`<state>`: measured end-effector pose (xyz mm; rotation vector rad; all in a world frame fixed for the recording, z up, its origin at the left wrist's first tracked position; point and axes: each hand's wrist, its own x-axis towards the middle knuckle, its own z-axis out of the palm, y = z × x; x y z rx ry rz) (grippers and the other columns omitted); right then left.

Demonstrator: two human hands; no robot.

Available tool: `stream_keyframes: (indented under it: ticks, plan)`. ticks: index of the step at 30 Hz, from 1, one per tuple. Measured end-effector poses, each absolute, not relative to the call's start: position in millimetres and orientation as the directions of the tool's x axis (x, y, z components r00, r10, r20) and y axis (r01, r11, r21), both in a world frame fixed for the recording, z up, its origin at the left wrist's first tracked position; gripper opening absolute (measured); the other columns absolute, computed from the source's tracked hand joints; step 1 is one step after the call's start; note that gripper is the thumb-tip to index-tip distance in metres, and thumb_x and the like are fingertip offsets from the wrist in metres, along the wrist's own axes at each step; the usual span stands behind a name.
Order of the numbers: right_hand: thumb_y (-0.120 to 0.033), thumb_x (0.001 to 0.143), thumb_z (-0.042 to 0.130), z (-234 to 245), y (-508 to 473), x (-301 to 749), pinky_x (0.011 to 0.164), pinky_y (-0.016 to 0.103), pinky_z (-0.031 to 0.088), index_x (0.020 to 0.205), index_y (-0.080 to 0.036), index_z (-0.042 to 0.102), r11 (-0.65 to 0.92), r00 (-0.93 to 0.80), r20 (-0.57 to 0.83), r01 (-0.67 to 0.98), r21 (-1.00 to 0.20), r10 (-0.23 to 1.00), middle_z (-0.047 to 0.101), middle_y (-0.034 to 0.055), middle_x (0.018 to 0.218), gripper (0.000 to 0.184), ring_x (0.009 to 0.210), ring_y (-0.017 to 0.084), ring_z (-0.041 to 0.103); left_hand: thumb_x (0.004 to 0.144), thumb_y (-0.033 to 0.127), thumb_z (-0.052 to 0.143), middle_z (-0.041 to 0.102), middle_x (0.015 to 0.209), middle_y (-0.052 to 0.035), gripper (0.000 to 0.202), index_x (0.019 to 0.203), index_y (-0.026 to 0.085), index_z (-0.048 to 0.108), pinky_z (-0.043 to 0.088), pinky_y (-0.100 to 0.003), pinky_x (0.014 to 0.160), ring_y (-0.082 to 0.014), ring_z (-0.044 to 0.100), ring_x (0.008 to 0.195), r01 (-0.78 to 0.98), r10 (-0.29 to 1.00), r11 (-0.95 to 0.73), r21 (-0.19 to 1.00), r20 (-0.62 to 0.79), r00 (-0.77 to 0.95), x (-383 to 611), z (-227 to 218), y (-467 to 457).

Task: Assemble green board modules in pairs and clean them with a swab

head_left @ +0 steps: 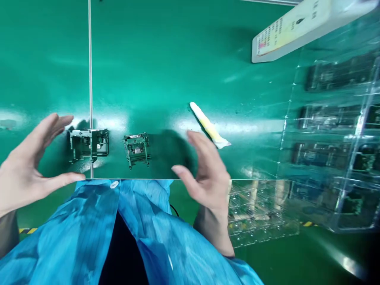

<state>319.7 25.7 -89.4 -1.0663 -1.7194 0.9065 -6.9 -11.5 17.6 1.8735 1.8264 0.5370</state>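
Note:
My left hand hovers open at the left, fingers spread and curved, holding nothing, just left of a small green circuit module with a metal frame. A second small green circuit board lies to its right on the green table. My right hand is open too, fingers apart and empty, right of that board and near the table's front edge. Behind its fingers lies a white and yellow swab-like stick.
Clear plastic trays holding several dark parts are stacked at the right. A white printed card leans at the top right. A thin metal strip runs across the table. My blue smock fills the bottom.

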Motion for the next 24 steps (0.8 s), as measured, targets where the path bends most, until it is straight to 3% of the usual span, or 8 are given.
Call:
stream_keyframes:
  ticks: [3, 5, 9, 11, 14, 24]
  plan:
    - [-0.039, 0.086, 0.073, -79.5, 28.8, 297.1, 0.116, 0.052, 0.043, 0.157, -0.028, 0.025, 0.316, -0.492, 0.221, 0.117, -0.942, 0.842, 0.037, 0.0098, 0.160, 0.086, 0.147, 0.029, 0.037, 0.074, 0.056, 0.079, 0.056, 0.146, -0.0049, 0.092, 0.151, 0.039, 0.032, 0.036, -0.054, 0.120, -0.0290, 0.054, 0.134, 0.767, 0.988, -0.031, 0.641, -0.095, 0.120, -13.8, 6.1, -9.0]
    - [-0.041, 0.087, 0.071, -76.6, 35.1, 284.6, 0.119, 0.051, 0.039, 0.156, -0.026, 0.026, 0.281, -0.551, 0.173, 0.117, -0.952, 0.816, 0.036, 0.0118, 0.160, 0.084, 0.148, 0.027, 0.035, 0.074, 0.054, 0.079, 0.062, 0.139, -0.0067, 0.085, 0.147, 0.034, 0.041, 0.038, -0.054, 0.119, -0.0287, 0.058, 0.130, 0.786, 0.990, -0.028, 0.618, -0.093, 0.109, -11.2, 0.1, -5.7]
    - [-0.039, 0.090, 0.068, -76.4, 43.2, 267.6, 0.118, 0.052, 0.040, 0.145, -0.026, 0.045, 0.247, -0.521, 0.153, 0.116, -0.962, 0.840, 0.052, 0.0107, 0.148, 0.061, 0.139, 0.026, 0.048, 0.071, 0.058, 0.079, 0.070, 0.126, -0.0077, 0.071, 0.131, 0.024, 0.058, 0.053, -0.047, 0.106, -0.0279, 0.066, 0.117, 0.813, 0.992, -0.050, 0.580, -0.064, 0.106, 2.2, -5.4, 1.2]
    - [-0.039, 0.086, 0.072, -76.0, 42.9, 262.5, 0.115, 0.050, 0.044, 0.139, -0.023, 0.051, 0.243, -0.498, 0.169, 0.088, -0.966, 0.851, 0.056, 0.0116, 0.143, 0.059, 0.135, 0.026, 0.053, 0.071, 0.060, 0.078, 0.072, 0.120, -0.0076, 0.068, 0.126, 0.022, 0.061, 0.058, -0.044, 0.096, -0.0266, 0.070, 0.107, 0.826, 0.993, -0.073, 0.558, -0.033, 0.110, 9.7, -5.9, 3.8]
    - [-0.040, 0.083, 0.075, -74.0, 39.7, 258.0, 0.112, 0.048, 0.047, 0.134, -0.020, 0.053, 0.233, -0.464, 0.174, 0.071, -0.970, 0.869, 0.059, 0.0128, 0.138, 0.059, 0.130, 0.025, 0.056, 0.073, 0.059, 0.077, 0.073, 0.114, -0.0076, 0.066, 0.125, 0.022, 0.061, 0.061, -0.041, 0.089, -0.0250, 0.072, 0.097, 0.828, 0.991, -0.117, 0.548, 0.016, 0.130, 18.5, -5.9, 5.6]
    - [-0.041, 0.081, 0.076, -61.5, 34.4, 259.3, 0.105, 0.050, 0.052, 0.134, -0.021, 0.054, 0.220, -0.445, 0.141, 0.132, -0.966, 0.885, 0.061, 0.0122, 0.137, 0.061, 0.125, 0.027, 0.060, 0.069, 0.059, 0.080, 0.073, 0.113, -0.0100, 0.069, 0.125, 0.022, 0.061, 0.061, -0.043, 0.089, -0.0277, 0.073, 0.097, 0.818, 0.989, -0.143, 0.557, 0.050, 0.139, 24.7, -1.0, 1.1]
